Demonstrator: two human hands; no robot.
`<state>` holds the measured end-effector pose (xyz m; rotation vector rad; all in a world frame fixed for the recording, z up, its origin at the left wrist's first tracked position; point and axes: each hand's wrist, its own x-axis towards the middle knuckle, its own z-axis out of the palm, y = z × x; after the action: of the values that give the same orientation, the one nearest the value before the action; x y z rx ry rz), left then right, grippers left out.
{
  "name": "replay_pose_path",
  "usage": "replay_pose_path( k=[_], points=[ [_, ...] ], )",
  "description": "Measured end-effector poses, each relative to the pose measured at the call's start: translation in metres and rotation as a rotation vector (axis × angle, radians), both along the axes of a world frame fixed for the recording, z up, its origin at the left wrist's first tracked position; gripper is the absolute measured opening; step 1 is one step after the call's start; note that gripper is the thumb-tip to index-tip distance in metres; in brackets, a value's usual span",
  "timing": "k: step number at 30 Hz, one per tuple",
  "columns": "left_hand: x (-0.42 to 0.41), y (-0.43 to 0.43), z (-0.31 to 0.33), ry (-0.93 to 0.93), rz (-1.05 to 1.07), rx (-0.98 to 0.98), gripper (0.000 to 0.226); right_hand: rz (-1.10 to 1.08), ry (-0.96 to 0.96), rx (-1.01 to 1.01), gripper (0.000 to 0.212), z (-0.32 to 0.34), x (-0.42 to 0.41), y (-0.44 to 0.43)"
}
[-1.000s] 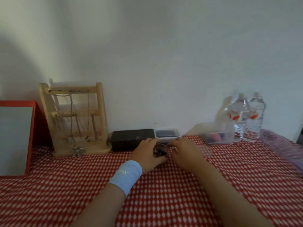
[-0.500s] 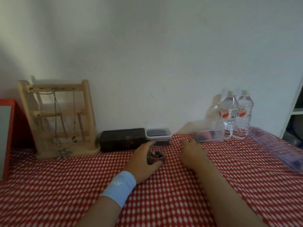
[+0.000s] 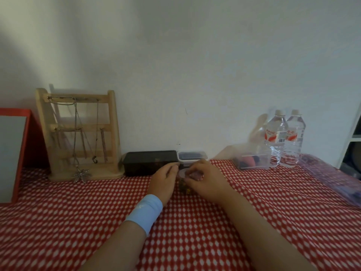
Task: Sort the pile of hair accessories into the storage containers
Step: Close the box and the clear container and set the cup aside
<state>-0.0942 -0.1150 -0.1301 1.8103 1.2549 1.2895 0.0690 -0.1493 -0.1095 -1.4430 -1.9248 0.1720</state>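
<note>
Right hand (image 3: 205, 181), apart half a second earlier, now pinched a clear lid (image 3: 184, 174) over the small jar (image 3: 183, 186). Left hand (image 3: 166, 178) gripped the jar, mid-counter (image 3: 195, 222). Judged: jar filled, being closed.

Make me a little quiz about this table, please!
1. True or false: the left hand and right hand both touch the small round clear jar.
2. How many clear plastic water bottles can you count?
3. What hangs on the wooden ladder-shaped stand? A) socks B) metal necklaces C) keys
Key: 1 true; 2 two; 3 B.
</note>
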Motion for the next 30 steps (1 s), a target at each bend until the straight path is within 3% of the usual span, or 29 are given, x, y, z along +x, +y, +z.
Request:
replay_pose_path(
  k=[4,8,13,21,26,30],
  points=[
    [-0.002,0.004,-0.003,0.104,-0.012,0.006,0.024,0.011,0.032,-0.056,0.009,0.0,0.003,-0.002],
    [0.001,0.0,-0.002,0.192,-0.048,0.031,0.03,0.014,0.074,-0.098,0.019,-0.005,0.005,0.002],
    [0.005,0.002,-0.003,0.393,-0.046,0.076,0.038,0.021,0.4,-0.181,0.031,-0.008,0.008,0.007],
    [0.006,0.002,0.005,0.73,0.012,0.078,0.044,-0.05,0.199,-0.301,0.04,-0.021,0.012,0.018],
    [0.006,0.009,-0.001,0.545,-0.046,-0.113,0.047,0.001,0.207,-0.401,0.043,-0.02,0.017,0.016],
    [0.011,0.006,-0.001,0.456,-0.034,-0.054,0.043,0.056,0.129,-0.428,0.05,-0.019,0.023,0.013]
  ],
)
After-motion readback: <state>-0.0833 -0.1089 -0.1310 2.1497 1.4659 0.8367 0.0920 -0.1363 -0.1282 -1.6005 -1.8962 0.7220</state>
